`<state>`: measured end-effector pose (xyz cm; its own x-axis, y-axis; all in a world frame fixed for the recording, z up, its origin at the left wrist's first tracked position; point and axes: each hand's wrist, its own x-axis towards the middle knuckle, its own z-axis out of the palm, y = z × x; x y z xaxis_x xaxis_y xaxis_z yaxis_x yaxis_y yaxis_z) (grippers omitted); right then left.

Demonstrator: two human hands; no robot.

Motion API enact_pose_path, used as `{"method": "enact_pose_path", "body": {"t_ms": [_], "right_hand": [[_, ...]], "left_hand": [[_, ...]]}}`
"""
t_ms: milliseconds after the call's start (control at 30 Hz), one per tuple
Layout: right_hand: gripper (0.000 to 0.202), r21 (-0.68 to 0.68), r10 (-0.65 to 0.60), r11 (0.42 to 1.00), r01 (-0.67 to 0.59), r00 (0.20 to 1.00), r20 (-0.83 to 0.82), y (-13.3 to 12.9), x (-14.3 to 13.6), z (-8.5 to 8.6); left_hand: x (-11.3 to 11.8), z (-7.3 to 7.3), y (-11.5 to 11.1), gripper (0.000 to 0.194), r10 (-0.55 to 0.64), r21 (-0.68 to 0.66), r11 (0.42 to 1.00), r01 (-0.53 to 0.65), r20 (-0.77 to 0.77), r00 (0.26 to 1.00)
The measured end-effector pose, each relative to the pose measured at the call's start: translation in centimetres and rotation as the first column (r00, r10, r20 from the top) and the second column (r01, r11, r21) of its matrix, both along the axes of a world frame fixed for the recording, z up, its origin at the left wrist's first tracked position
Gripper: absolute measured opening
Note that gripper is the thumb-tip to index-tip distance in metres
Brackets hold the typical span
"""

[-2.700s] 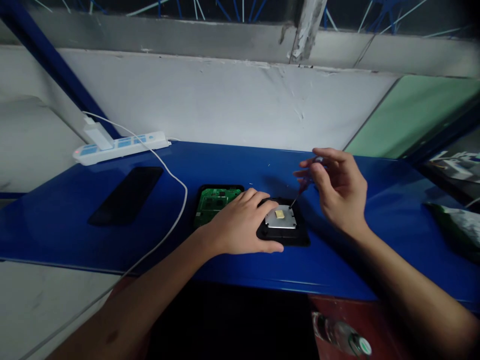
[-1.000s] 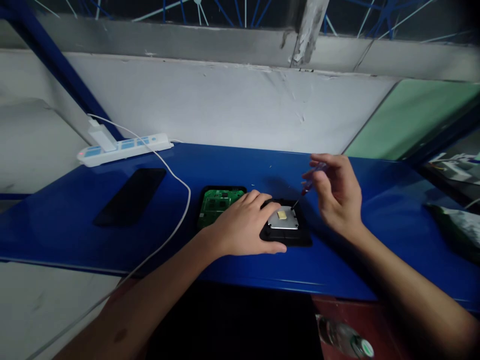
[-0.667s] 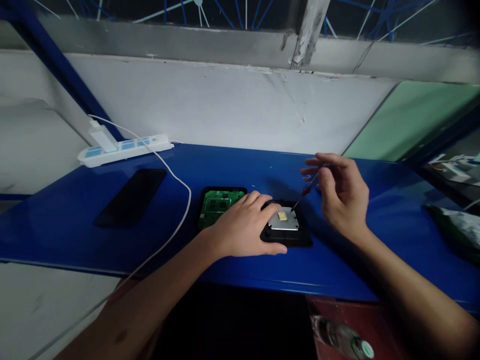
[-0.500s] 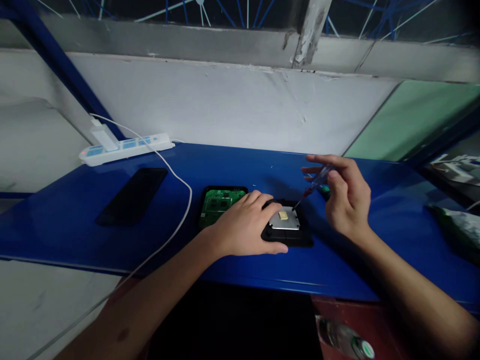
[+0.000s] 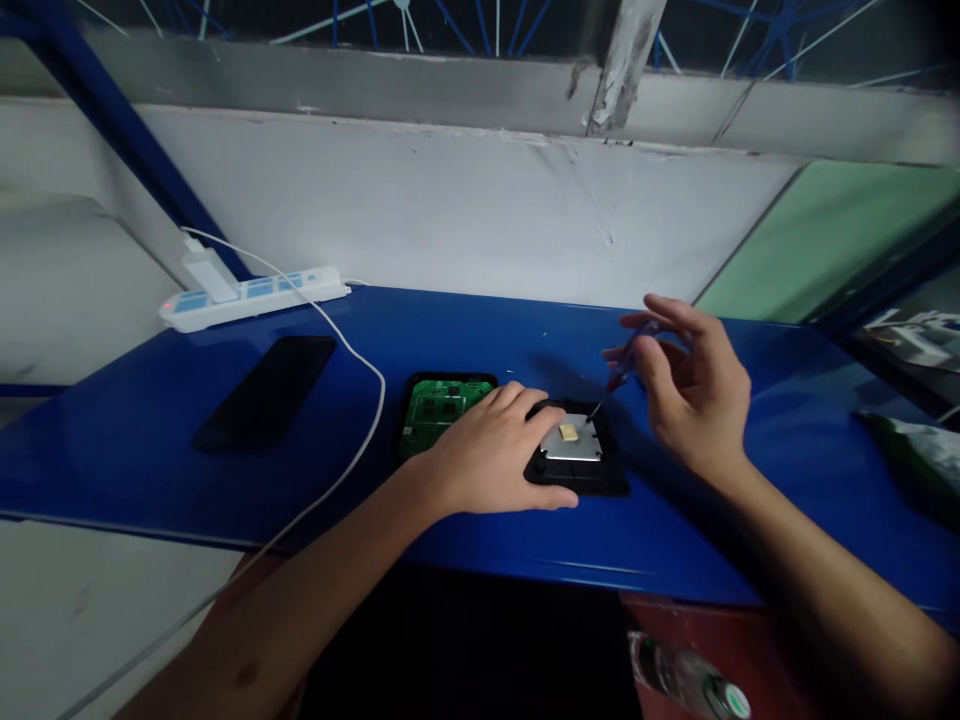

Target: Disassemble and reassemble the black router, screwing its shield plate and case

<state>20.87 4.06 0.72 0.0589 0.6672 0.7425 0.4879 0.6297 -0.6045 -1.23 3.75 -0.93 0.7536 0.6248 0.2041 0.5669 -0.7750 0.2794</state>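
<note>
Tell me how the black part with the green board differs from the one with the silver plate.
The board part holds a green circuit board; the plate part carries a silver plate with a yellowish pad. The screwdriver in the right hand points to the plate part, not the board part. Both have black edges and lie on the blue table.

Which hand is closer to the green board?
The left. The left hand is right beside the green board, hiding part of it from view. The right hand is farther off, past the metal plate, holding the screwdriver.
</note>
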Motion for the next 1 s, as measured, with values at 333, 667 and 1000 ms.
{"method": "enact_pose_path", "body": {"t_ms": [333, 667, 1000], "right_hand": [[0.022, 0.065, -0.05, 0.997, 0.047, 0.998, 0.043, 0.22, 0.26, 0.0], [0.028, -0.035, 0.051, 0.998, -0.052, 0.998, -0.025, -0.39, -0.25, 0.05], [0.021, 0.081, -0.099, 0.993, 0.091, 0.99, 0.101, 0.08, 0.16, 0.36]], "left_hand": [[-0.1, -0.13, 0.01, 0.082, -0.003, 0.001, 1.0, 0.003, -0.001, 1.0], [-0.08, 0.06, -0.06, 0.081, 0.007, -0.021, 1.0, -0.007, -0.002, 1.0], [-0.09, -0.07, -0.08, 0.08, 0.004, 0.014, 1.0, -0.004, -0.004, 1.0]]}}
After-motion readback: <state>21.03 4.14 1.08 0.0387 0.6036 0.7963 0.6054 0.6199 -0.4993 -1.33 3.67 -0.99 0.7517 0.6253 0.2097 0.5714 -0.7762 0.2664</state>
